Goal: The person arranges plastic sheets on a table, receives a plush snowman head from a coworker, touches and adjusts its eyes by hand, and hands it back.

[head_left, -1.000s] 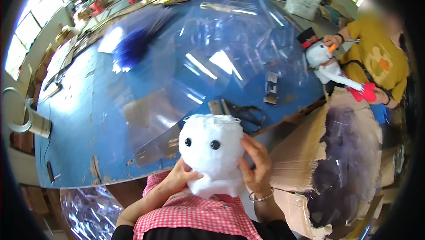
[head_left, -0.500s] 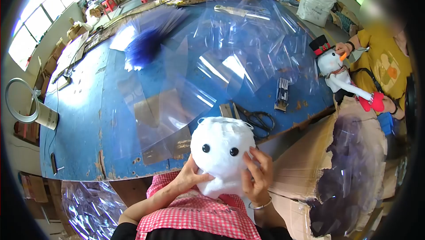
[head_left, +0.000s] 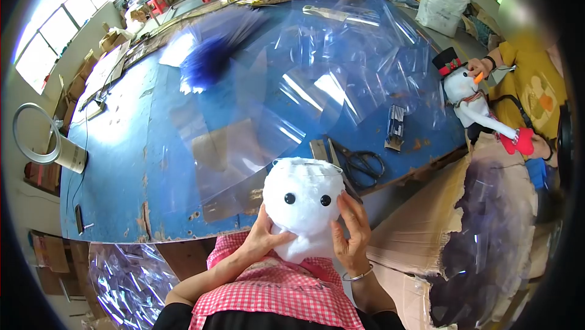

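blue-painted wooden table (head_left: 116, 190), its near edge chipped and worn, spreads across a cluttered workroom. close to that edge, low in the middle of the view, a round white plush head (head_left: 304, 184) with two glossy black bead eyes (head_left: 289, 198) is upright between the person's hands, its eyes toward the camera. the left hand (head_left: 263, 237) grips it low at eight o'clock, thumb laid across the narrower white part beneath. the right hand (head_left: 353, 229) is at four o'clock, fingers loosely parted, the fingertips against the side just beside one eye and the thumb spread away below them. a thin silver bangle (head_left: 358, 274) circles the right wrist, and a red-and-white gingham apron (head_left: 274, 299) lies beneath at six o'clock.

from the head outward, dark metal scissors (head_left: 348, 161) rest near it at two o'clock, and a narrow black-and-silver oblong pack (head_left: 395, 126) lies farther along the same way. loose clear plastic sheets (head_left: 365, 38) cover the tabletop toward twelve and one, and a violet-blue fanned sheaf of thin strips (head_left: 207, 65) lies at eleven. a pale cylindrical tub (head_left: 72, 156) is well apart at nine. a torn brown cardboard carton (head_left: 414, 232) stands at four. far off at two o'clock, another person in a mustard-yellow shirt (head_left: 518, 83) holds a white snowman doll with a black top hat (head_left: 463, 89).
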Available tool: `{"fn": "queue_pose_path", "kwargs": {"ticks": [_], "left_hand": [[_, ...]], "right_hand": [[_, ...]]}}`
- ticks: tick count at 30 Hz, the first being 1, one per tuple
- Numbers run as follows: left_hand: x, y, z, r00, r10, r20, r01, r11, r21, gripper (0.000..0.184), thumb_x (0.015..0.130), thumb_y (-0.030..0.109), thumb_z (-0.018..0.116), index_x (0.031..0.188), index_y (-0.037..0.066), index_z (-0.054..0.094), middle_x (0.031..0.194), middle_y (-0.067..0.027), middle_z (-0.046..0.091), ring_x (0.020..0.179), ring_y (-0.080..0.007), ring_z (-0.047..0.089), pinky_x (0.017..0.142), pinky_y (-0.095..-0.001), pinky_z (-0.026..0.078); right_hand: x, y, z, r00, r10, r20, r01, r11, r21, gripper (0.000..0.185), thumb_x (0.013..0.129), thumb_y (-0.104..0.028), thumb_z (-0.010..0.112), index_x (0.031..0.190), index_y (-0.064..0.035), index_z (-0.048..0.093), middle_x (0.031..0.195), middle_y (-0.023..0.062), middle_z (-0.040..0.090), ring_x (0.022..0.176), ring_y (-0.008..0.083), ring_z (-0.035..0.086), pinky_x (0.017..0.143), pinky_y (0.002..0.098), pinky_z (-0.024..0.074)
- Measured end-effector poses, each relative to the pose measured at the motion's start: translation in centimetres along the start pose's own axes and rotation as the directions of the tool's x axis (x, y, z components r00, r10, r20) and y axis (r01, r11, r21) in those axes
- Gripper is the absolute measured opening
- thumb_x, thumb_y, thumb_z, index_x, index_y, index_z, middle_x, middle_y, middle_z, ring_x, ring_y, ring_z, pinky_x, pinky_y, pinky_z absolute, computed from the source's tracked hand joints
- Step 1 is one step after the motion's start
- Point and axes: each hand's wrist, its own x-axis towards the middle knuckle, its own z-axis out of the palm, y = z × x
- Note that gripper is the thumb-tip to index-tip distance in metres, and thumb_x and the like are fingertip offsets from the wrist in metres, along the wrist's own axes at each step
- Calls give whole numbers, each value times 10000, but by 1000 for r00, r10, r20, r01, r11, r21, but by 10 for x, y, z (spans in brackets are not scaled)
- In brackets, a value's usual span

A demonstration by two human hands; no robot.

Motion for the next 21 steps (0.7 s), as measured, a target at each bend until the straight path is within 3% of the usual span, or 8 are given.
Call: {"fn": "queue_pose_path", "kwargs": {"ticks": [16, 21], "left_hand": [[-2, -17, -4, 999, -28, -23, 31, 993, 117, 1044, 658, 189, 784, 1413, 18, 85, 1298, -185, 382, 1224, -275, 381, 1028, -390, 329], [2, -25, -13, 997, -48, 56, 48, 999, -1, 986, 647, 150, 786, 1391, 15, 153, 1286, -153, 402, 1220, -256, 384, 1033, -385, 323]], "right_hand": [[-14, 10, 14, 997, 76, 7, -77, 995, 61, 407, 838, -98, 608, 1224, -2, 522, 1233, 182, 517, 1096, 336, 526, 908, 378, 445], [-16, 9, 14, 999, 37, 28, -39, 998, 43, 384, 823, -49, 597, 1199, -1, 541, 1229, 175, 523, 1065, 320, 540, 874, 363, 459]]}}
